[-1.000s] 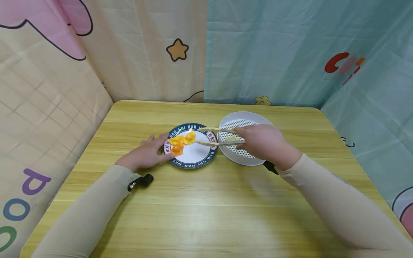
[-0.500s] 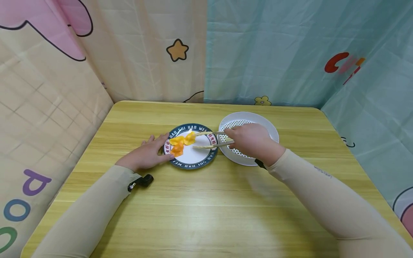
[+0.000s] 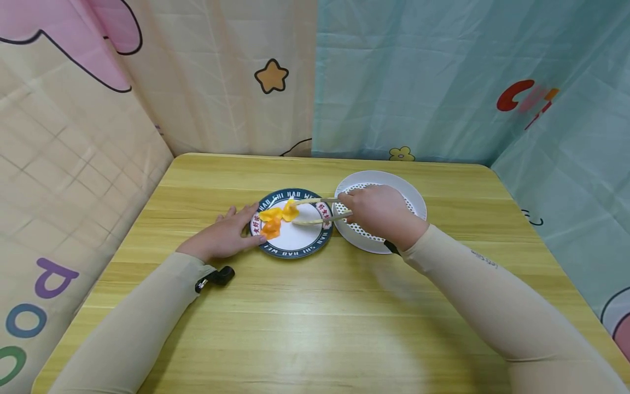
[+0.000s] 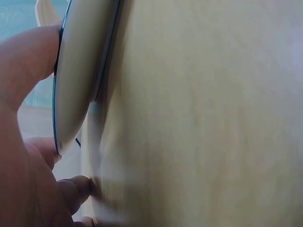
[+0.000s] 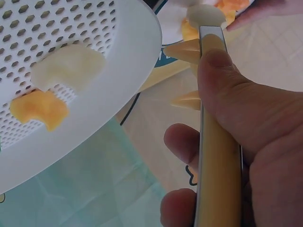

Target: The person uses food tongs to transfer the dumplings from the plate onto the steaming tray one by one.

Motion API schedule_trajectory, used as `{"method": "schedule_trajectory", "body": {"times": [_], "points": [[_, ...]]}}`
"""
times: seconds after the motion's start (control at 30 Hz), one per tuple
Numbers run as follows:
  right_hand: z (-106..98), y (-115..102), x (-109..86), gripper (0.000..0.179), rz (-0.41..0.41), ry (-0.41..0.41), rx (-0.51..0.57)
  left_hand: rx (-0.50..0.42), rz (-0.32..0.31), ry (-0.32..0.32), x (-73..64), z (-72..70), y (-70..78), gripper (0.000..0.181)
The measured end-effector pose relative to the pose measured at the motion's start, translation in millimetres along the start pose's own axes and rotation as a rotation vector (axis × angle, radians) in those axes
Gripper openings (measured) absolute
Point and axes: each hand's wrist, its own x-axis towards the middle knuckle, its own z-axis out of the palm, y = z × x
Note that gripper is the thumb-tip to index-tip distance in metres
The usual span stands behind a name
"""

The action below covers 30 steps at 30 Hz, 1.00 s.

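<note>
My left hand [image 3: 221, 236] holds the left edge of a dark-rimmed plate [image 3: 290, 253] between thumb and index finger. In the left wrist view, the plate [image 4: 78, 75] shows its pale underside. On it lie two yellow petal-like pieces, one at the left [image 3: 270, 214] and one nearer the middle [image 3: 290, 210], with an orange piece [image 3: 270, 228] below them. My right hand [image 3: 384, 213] grips a pair of tongs [image 5: 218, 165] with pale tips. The tongs reach left over the plate, arms spread, the upper tip right at the middle yellow piece.
Right of the plate stands a white perforated basket [image 3: 418, 203], partly under my right hand. Inside it are a whitish translucent piece [image 5: 68, 66] and an orange notched piece [image 5: 40, 109]. Patterned curtains [image 3: 394, 82] border the wooden table [image 3: 295, 317] at the back and sides.
My right hand has moved left with the tongs, bringing their tips from the plate's right side up to the middle yellow piece. My left hand stays on the plate's edge.
</note>
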Motion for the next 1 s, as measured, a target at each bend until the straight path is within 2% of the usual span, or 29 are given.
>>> {"method": "schedule_trajectory", "body": {"times": [0.3,0.5,0.73,1.0], "points": [[0.6,1.2,2.4,0.043,-0.010,0.025,-0.015,0.007,-0.015,-0.005,2.0,0.7,-0.7,0.108],[0.0,1.8,3.3,0.048,-0.009,0.014,-0.005,0.006,-0.017,-0.008,2.2,0.4,-0.7,0.109],[-1.5,0.9,7.8,0.042,-0.005,-0.005,-0.023,0.004,-0.015,-0.004,2.0,1.7,-0.8,0.108],[-2.4,-3.1,11.2,0.046,-0.002,-0.023,-0.029,0.010,-0.016,-0.004,0.0,2.0,-1.1,0.107]]}}
